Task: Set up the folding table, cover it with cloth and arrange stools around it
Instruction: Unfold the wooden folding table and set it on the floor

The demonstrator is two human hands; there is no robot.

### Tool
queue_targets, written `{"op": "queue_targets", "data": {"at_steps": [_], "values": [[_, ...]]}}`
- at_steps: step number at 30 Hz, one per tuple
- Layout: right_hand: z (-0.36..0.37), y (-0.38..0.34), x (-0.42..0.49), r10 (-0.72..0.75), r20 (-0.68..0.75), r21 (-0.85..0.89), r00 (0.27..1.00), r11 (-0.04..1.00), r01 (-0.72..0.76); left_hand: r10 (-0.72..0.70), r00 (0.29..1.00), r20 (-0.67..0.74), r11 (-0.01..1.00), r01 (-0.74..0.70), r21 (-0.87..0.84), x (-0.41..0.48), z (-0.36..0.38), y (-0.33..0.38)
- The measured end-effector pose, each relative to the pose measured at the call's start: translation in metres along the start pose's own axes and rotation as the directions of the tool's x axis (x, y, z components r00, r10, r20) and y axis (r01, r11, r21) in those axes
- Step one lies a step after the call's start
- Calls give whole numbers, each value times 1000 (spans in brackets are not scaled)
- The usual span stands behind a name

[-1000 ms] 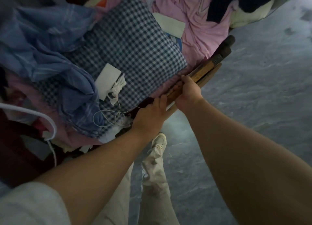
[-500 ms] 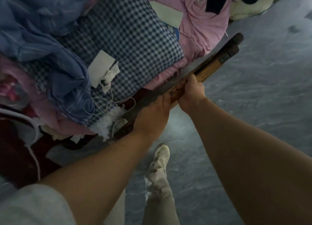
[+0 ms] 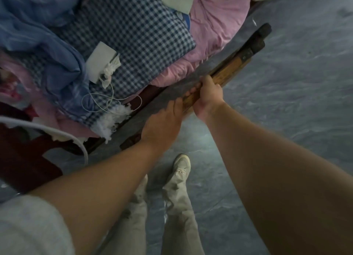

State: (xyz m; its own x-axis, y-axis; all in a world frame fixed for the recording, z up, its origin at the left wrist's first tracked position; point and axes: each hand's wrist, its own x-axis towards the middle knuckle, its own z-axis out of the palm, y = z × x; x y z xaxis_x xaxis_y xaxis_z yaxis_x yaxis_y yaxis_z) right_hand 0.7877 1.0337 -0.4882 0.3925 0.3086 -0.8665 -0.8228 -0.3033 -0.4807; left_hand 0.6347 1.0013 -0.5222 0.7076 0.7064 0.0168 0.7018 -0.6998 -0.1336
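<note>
Wooden folded table (image 3: 232, 68), one, gripped by two hands: left (image 3: 162, 122), right (image 3: 208, 97), beside one bed (image 3: 214, 15).

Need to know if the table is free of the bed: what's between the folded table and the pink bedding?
In the head view, a narrow bare strip of grey floor separates the folded table from the pink bedding. Both hands grip the table.

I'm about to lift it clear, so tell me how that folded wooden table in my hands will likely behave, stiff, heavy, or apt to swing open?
The folded table looks like rigid wood, so probably stiff. Its length beyond the right hand and left hand suggests an end-heavy tilt. Its stacked slats might swing apart.
</note>
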Motion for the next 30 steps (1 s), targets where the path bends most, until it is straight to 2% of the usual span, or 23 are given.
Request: {"op": "queue_targets", "data": {"at_steps": [5,10,15,20,25,28,30], "values": [[-10,4,-3,-12,-6,13,1000,1000,12,7,1000,28,1000,-7,-19,-6,-4,5],[-34,2,-21,12,-38,15,999,1000,-11,3,999,49,990,4,-144,-24,-14,25],[-63,31,-56,26,-21,52,999,998,-24,18,992,127,958,19,-286,-68,-29,35],[-92,77,-95,-1,-20,34,1000,999,1,67,997,45,964,-54,-261,-130,-40,36],[-139,118,-143,-7,-82,-38,997,999,4,133,971,196,926,-52,-373,-195,-63,50],[-171,134,-171,-1,-111,-64,994,998,-6,185,902,391,805,89,-587,-225,-77,71],[-193,140,-190,12,-117,-74,993,997,-20,190,896,402,757,126,-641,-245,-86,88]]}}
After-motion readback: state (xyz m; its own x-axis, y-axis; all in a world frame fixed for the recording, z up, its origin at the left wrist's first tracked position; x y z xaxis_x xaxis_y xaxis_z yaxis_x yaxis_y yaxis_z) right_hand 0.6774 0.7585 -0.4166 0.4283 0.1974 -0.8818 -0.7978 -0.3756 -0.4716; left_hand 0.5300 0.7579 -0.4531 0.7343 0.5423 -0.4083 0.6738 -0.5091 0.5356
